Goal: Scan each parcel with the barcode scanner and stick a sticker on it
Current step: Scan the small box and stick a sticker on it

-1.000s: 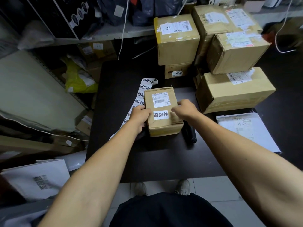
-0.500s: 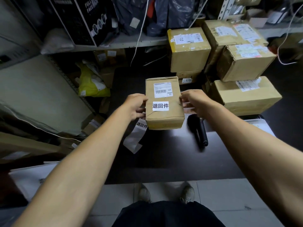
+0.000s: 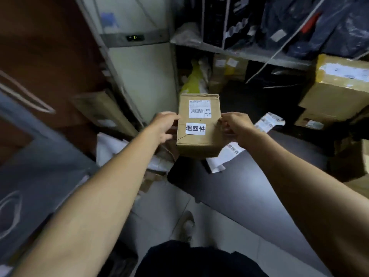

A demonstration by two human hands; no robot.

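Left hand [image 3: 165, 124] and right hand [image 3: 235, 126] clamp opposite sides of the parcel [image 3: 198, 124], which hangs in the air beyond the left edge of the dark worktop [image 3: 249, 176], over cluttered floor; the grip looks like fingertips only, so a slip could drop it among the boxes; its long axis runs away from the person, label and white sticker [image 3: 195, 128] facing up.

One small brown parcel [image 3: 198, 126] at frame centre carries two labels: one barcode label [image 3: 199, 108] and one white sticker [image 3: 195, 128]. Two hands [image 3: 165, 124] are on it. One sticker strip [image 3: 231, 150] lies right of centre; one yellow bag [image 3: 192, 80] sits above.
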